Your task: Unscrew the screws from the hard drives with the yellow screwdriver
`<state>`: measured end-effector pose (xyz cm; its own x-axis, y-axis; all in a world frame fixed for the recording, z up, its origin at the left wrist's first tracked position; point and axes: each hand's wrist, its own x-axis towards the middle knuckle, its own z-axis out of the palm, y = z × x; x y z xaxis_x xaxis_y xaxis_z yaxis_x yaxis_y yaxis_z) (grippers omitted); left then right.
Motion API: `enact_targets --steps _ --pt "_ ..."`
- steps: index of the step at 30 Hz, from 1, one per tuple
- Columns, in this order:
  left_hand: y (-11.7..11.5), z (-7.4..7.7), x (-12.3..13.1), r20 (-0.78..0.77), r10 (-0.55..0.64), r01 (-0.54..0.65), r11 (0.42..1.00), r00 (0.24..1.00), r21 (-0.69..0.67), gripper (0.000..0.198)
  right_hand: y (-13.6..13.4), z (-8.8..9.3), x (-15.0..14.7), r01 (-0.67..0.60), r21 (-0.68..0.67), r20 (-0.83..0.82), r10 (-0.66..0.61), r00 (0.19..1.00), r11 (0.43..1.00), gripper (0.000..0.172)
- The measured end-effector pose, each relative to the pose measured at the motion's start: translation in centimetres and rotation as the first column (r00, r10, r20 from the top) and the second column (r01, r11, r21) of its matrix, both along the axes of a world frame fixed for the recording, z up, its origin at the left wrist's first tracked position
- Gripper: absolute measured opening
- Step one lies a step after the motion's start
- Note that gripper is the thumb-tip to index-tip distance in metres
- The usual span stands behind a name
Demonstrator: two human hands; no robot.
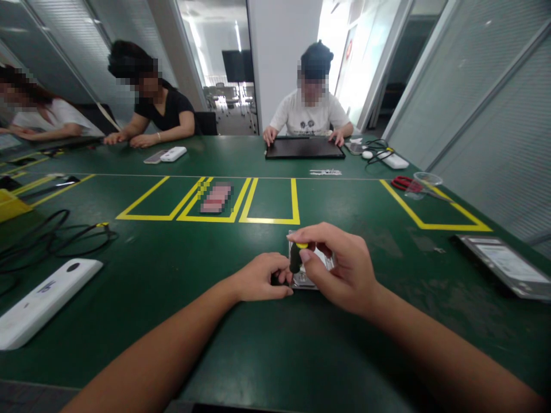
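Observation:
My right hand (338, 267) pinches the short dark handle of a screwdriver (295, 258) with a yellow top, held about upright. Below it a silver hard drive (303, 281) lies on the green table, largely covered by my fingers. My left hand (264, 277) grips the drive's left edge, thumb in front and fingers curled behind. Where the screwdriver's tip meets the drive is hidden.
Another hard drive (508, 264) lies at the right. Red-handled scissors (407, 183) and a clear plastic cup (427, 179) stand beyond it. At the left are a white power bank (49, 301) and black cables (64, 235). Across the table a person (307, 112) handles a black panel (305, 148).

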<state>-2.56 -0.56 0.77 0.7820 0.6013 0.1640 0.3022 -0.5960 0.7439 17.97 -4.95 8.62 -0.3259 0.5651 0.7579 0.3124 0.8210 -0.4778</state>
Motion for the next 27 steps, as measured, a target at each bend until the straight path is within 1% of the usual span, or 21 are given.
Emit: enact_targets --steps 5,7,9,12,17,20,22,25,27 --pt "-0.10 0.23 -0.04 -0.030 -0.004 0.002 0.997 1.000 -0.071 0.014 0.46 -0.13 -0.24 -0.115 -0.033 -0.053 0.113 0.992 0.993 0.024" --pt "-0.16 0.32 -0.01 -0.038 -0.004 0.001 0.995 0.999 -0.097 0.012 0.72 -0.19 -0.31 -0.127 -0.062 -0.084 0.122 0.989 0.990 0.024" --pt "-0.19 0.39 0.03 -0.038 -0.012 0.008 0.994 0.999 -0.107 0.012 0.88 -0.25 -0.34 -0.118 -0.073 -0.108 0.110 0.988 0.990 0.020" --pt "-0.20 0.41 0.09 -0.041 -0.014 0.010 0.995 0.999 -0.099 0.014 0.80 -0.33 -0.33 -0.076 -0.071 -0.103 0.068 0.992 0.995 0.014" --pt "-0.20 0.30 0.08 -0.037 -0.009 0.006 0.995 0.999 -0.099 0.016 0.20 -0.37 -0.39 -0.024 -0.114 -0.144 0.008 0.990 0.993 0.024" --pt "-0.25 0.30 0.09 -0.041 -0.006 0.001 0.994 0.999 -0.107 0.014 0.09 -0.30 -0.40 0.016 -0.140 -0.095 -0.029 0.995 0.990 0.019" --pt "-0.28 0.36 0.11 -0.045 -0.005 0.000 0.994 0.999 -0.113 0.014 0.23 -0.26 -0.39 -0.005 -0.109 -0.078 -0.003 0.997 0.994 0.019" --pt "-0.31 0.42 0.13 -0.039 -0.003 -0.002 0.993 0.999 -0.119 0.015 0.54 -0.21 -0.36 -0.058 -0.016 -0.100 0.056 0.993 0.998 0.023" --pt "-0.30 0.36 0.12 -0.045 -0.001 -0.004 0.994 0.999 -0.112 0.015 0.63 -0.11 -0.32 -0.059 0.009 -0.107 0.060 0.992 0.998 0.022"
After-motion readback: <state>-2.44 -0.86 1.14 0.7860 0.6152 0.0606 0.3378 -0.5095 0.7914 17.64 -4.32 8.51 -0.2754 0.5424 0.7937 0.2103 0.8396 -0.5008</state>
